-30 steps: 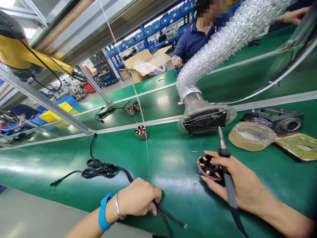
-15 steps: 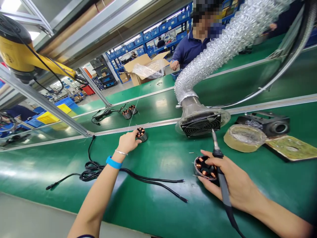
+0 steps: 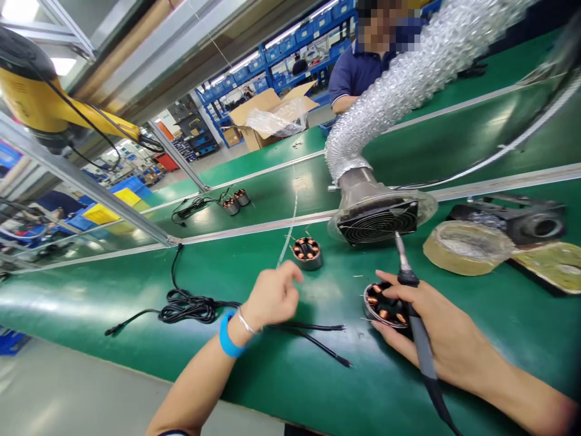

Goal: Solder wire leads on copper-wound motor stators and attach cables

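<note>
Green desk (image 3: 281, 387) spread beneath both hands. At four o'clock in view, the right hand's (image 3: 447, 333) grip was closed round a soldering iron (image 3: 422, 345), digits also about a wound stator (image 3: 373, 304) at its ten o'clock; keeping that steady, tip clear of skin and cable (image 3: 188, 309), seemed best. The left hand's (image 3: 275, 295) grip curled loosely, a second stator (image 3: 308, 261) at its one o'clock; with its palm hidden, I couldn't tell whether it held anything

Coils (image 3: 384, 314) coppery metal; duct (image 3: 399, 91) crinkled foil; bench (image 3: 131, 278) glossy.
</note>
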Tool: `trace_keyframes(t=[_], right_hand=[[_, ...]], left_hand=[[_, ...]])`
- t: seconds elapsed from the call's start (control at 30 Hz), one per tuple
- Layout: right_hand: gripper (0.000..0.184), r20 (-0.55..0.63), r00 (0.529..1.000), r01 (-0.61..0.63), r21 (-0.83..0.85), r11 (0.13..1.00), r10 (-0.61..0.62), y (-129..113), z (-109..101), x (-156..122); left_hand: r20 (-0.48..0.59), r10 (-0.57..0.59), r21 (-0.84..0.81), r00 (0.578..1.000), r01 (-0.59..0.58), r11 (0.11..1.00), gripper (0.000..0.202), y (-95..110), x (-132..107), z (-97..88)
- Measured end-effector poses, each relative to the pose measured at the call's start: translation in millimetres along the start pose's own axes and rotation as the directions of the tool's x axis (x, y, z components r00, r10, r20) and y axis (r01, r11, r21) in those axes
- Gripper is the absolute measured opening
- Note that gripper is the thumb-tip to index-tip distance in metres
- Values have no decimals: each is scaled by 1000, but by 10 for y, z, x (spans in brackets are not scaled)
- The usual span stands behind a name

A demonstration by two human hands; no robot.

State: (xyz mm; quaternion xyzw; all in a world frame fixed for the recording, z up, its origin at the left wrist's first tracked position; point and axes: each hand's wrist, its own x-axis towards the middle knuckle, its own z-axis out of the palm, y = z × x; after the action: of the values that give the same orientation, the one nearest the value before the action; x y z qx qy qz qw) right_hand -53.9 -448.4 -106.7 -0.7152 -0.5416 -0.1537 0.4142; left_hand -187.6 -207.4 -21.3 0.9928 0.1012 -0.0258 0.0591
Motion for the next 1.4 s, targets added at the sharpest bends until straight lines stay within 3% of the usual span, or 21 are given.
trace_keyframes(t=[0.07, 0.13, 0.2, 0.3, 0.43, 0.53, 0.63, 0.7, 0.77, 0.8, 0.83, 0.9, 0.93, 0.97, 1.0, 1.07, 1.1, 1.17, 1.27, 1.4], right_hand=[[33, -20, 1000, 19, -32, 999, -19, 8, 15, 11], [32, -45, 998, 46, -62, 997, -49, 22, 34, 15], [31, -61, 996, 65, -75, 995, -70, 43, 54, 7], [32, -55, 997, 53, -75, 996, -57, 72, 75, -21], [33, -35, 999, 25, -77, 997, -27, 67, 75, -31], [31, -55, 997, 45, -74, 996, -49, 38, 65, -11], [32, -64, 997, 46, -68, 997, -50, 26, 57, 0], [32, -60, 997, 41, -60, 997, -45, 28, 51, 0], [34, -55, 998, 38, -50, 998, -41, 28, 43, 3], [35, -53, 998, 39, -46, 998, -42, 26, 39, 7], [35, -54, 998, 40, -43, 998, -42, 22, 34, 12], [34, -58, 997, 48, -42, 998, -50, 11, 26, 24], [33, -61, 997, 55, -43, 998, -57, 6, 23, 28], [32, -59, 996, 57, -45, 997, -60, 2, 20, 30], [32, -52, 997, 56, -45, 997, -58, 0, 17, 29], [33, -28, 999, 45, -35, 998, -46, -2, 8, 20], [35, -12, 999, 37, -25, 999, -37, -4, 2, 14], [37, 17, 999, 28, -6, 1000, -28, -13, -15, 9], [35, 30, 999, 25, 12, 1000, -26, -45, -44, 32], [34, -1, 1000, 6, 31, 1000, -6, -93, -55, 76]], left_hand=[[65, 106, -15, 992, -105, 994, 22, 98, -196, 131], [149, 134, 27, 980, -140, 990, 25, 179, -304, 271], [223, 142, 53, 964, -157, 986, 32, 220, -326, 358], [267, 183, 23, 946, -196, 980, 29, 184, -286, 343], [202, 176, -100, 963, -158, 982, 31, 31, -308, 213], [203, 269, -212, 941, -226, 951, 44, -52, -424, 239], [190, 355, -277, 915, -297, 914, 26, -111, -554, 297], [100, 291, -342, 951, -242, 908, 20, -190, -609, 205], [-82, 104, -442, 991, -129, 888, 21, -309, -628, -43], [-213, -32, -500, 977, -81, 862, 23, -368, -624, -209], [-376, -155, -547, 914, -84, 833, 26, -415, -610, -383], [-655, -279, -561, 702, -206, 802, 29, -435, -553, -677], [-715, -272, -540, 644, -261, 800, 30, -400, -507, -763], [-709, -233, -523, 666, -274, 807, 30, -339, -448, -794], [-637, -166, -505, 752, -245, 828, 28, -258, -378, -767], [-328, -7, -399, 945, -132, 907, 20, -71, -224, -563], [-165, 47, -304, 985, -96, 948, 16, 16, -153, -413], [31, 66, -178, 997, -60, 982, 23, 146, -62, -97], [150, 91, -178, 985, -63, 982, 42, 212, -72, 223], [238, 200, -209, 951, -151, 966, 19, 208, -178, 236]])
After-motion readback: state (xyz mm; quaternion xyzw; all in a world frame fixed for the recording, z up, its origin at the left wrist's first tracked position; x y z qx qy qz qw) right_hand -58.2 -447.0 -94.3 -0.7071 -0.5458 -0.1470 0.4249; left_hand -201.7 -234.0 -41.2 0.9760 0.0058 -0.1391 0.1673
